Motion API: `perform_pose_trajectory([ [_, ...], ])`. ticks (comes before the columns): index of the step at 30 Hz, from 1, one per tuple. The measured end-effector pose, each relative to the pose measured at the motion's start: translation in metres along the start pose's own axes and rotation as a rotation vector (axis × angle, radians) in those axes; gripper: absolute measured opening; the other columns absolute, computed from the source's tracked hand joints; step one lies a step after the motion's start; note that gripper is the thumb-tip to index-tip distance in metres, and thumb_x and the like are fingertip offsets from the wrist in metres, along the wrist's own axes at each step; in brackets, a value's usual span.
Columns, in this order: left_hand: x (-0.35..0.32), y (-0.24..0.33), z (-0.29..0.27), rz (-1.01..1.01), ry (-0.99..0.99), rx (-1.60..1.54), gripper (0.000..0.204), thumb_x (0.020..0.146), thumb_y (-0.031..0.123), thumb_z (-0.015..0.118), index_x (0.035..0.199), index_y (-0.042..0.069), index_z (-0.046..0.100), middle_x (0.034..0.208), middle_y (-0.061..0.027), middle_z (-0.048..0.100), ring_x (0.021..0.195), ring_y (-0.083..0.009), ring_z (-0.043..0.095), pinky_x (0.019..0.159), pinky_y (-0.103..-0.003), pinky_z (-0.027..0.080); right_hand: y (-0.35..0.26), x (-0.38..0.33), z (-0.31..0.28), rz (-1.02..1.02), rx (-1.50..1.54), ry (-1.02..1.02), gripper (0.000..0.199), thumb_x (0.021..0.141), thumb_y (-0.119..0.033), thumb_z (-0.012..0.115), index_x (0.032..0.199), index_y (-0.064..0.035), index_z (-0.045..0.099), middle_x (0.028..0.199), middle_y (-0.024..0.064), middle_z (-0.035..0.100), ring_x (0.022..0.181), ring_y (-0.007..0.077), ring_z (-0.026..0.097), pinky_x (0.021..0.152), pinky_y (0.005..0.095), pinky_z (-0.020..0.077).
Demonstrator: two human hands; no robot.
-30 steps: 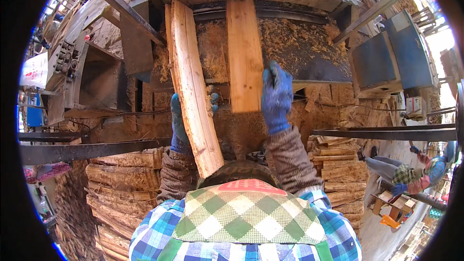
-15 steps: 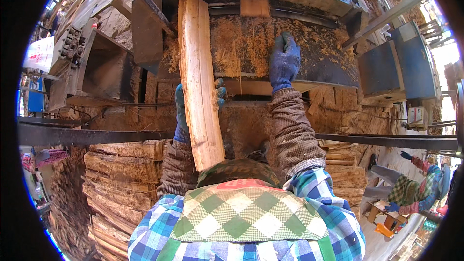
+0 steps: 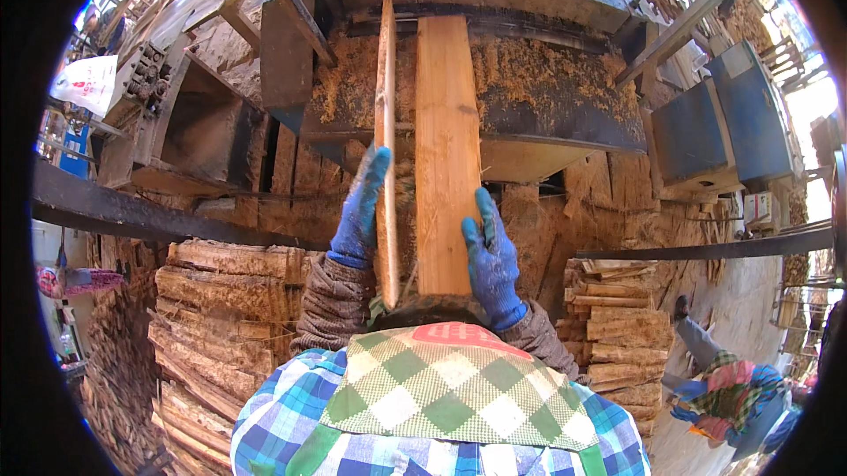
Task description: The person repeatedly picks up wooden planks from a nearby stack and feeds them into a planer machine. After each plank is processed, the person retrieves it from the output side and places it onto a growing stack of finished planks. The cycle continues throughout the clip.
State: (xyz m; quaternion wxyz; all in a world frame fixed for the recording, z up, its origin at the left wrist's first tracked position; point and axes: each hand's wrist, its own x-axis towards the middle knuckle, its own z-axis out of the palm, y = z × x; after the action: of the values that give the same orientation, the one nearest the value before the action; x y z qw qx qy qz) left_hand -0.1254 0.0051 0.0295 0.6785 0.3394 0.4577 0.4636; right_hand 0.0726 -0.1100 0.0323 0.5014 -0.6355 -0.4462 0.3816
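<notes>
My gloved left hand [image 3: 360, 211] grips a rough-edged wooden slab [image 3: 386, 123], now turned nearly edge-on, its far end over the sawdust-covered metal bed [image 3: 556, 97]. Beside it, to the right, a smooth flat board [image 3: 448, 158] runs from the slot at the back of the bed towards my body. At the board's near right edge is my gloved right hand [image 3: 494, 264], fingers and thumb against it; its grip underneath is hidden. A narrow gap separates the two pieces of wood.
Stacks of rough wood stand on my left [image 3: 221, 308] and right [image 3: 622, 326], behind dark metal bars [image 3: 706, 252]. Blue metal boxes [image 3: 706, 132] flank the bed on the right, an open metal box [image 3: 207, 123] on the left. Another person [image 3: 737, 392] is at the lower right.
The flat board has come out of the slot towards me, and my right hand has drawn back from the bed to its edge. The slab in my left hand has turned edge-on.
</notes>
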Motion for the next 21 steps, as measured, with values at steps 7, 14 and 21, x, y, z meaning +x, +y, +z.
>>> perform_pose_trajectory([
  [7,0.025,0.026,-0.036,0.201,0.222,0.141,0.061,0.102,0.013,0.067,0.156,0.001,0.042,0.154,-0.0158,0.049,0.135,-0.0228,0.053,0.113,-0.034,0.045,-0.008,0.028,0.016,-0.036,0.068,0.032,0.053,0.107,-0.024,0.062,0.156,-0.0107,0.047,0.077,0.0024,0.054,0.066,0.008,0.041,0.058,0.0298,0.043],
  [14,0.031,0.011,-0.06,0.171,0.19,0.251,0.06,0.104,0.012,0.064,0.158,0.002,0.04,0.158,-0.0137,0.045,0.139,-0.0225,0.05,0.115,-0.035,0.044,0.004,0.08,0.042,-0.24,-0.172,0.213,0.048,0.105,-0.023,0.064,0.15,-0.0068,0.054,0.098,0.0102,0.067,0.081,0.0149,0.056,0.074,0.0317,0.0523],
  [21,0.03,0.007,-0.057,0.21,0.168,0.186,0.061,0.104,0.01,0.064,0.159,0.003,0.039,0.16,-0.0116,0.044,0.139,-0.0187,0.048,0.113,-0.034,0.045,-0.013,0.207,0.056,-0.444,-0.416,0.501,0.035,0.101,-0.011,0.066,0.133,0.0027,0.064,0.112,0.0215,0.067,0.097,0.0329,0.068,0.084,0.0435,0.058],
])
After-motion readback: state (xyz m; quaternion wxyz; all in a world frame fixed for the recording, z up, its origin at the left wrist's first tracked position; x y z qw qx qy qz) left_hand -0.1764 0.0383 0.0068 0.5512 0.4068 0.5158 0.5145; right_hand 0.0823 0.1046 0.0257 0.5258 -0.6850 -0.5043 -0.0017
